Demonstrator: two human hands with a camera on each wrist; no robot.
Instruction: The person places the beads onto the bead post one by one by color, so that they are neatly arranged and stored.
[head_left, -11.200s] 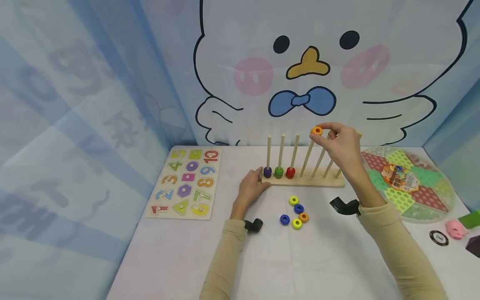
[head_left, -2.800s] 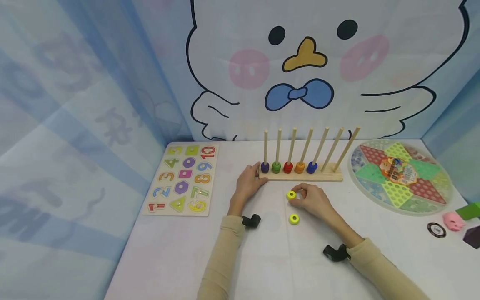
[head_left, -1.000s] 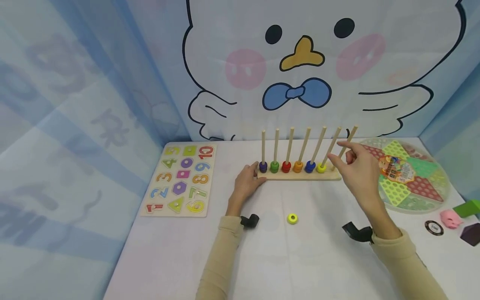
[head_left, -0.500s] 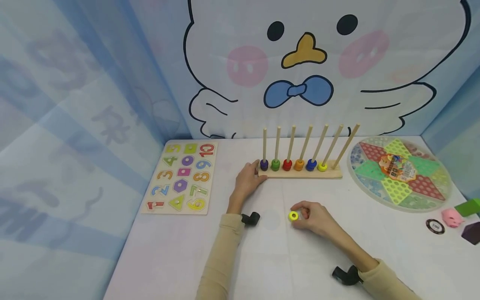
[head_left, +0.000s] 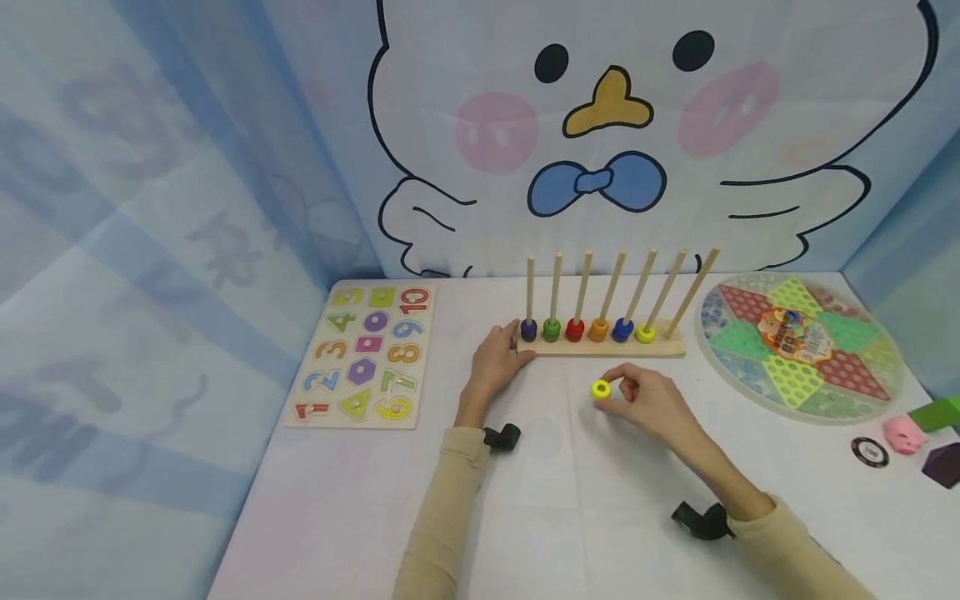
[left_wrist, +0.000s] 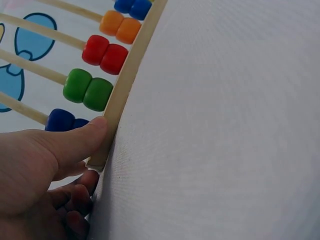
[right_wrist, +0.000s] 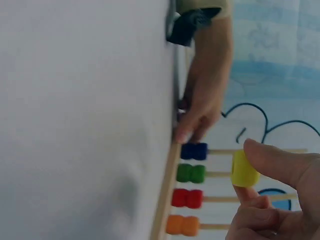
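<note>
A wooden peg stand (head_left: 600,347) with several upright pegs stands at the back of the table. My left hand (head_left: 495,367) grips its left end, thumb along the front edge. From the left, its pegs carry dark blue, green (left_wrist: 87,90), red (left_wrist: 105,54), orange (right_wrist: 182,225) and blue beads, paired where the wrist views show them. A yellow bead (head_left: 645,334) sits low on the sixth peg; the rightmost peg (head_left: 693,292) is bare. My right hand (head_left: 652,404) pinches another yellow bead (right_wrist: 244,169) between thumb and fingers, in front of the stand.
A number and shape puzzle board (head_left: 362,357) lies at the left. At the right is a round board with a star pattern (head_left: 802,387). Near it lie a black-and-white disc (head_left: 870,452), a pink pig (head_left: 904,435), a green block (head_left: 936,414) and a dark purple block (head_left: 943,464).
One yellow bead was put on the sixth peg. My right hand came back, picked the last loose yellow bead off the table and moved it toward the stand. My left hand stays put.
</note>
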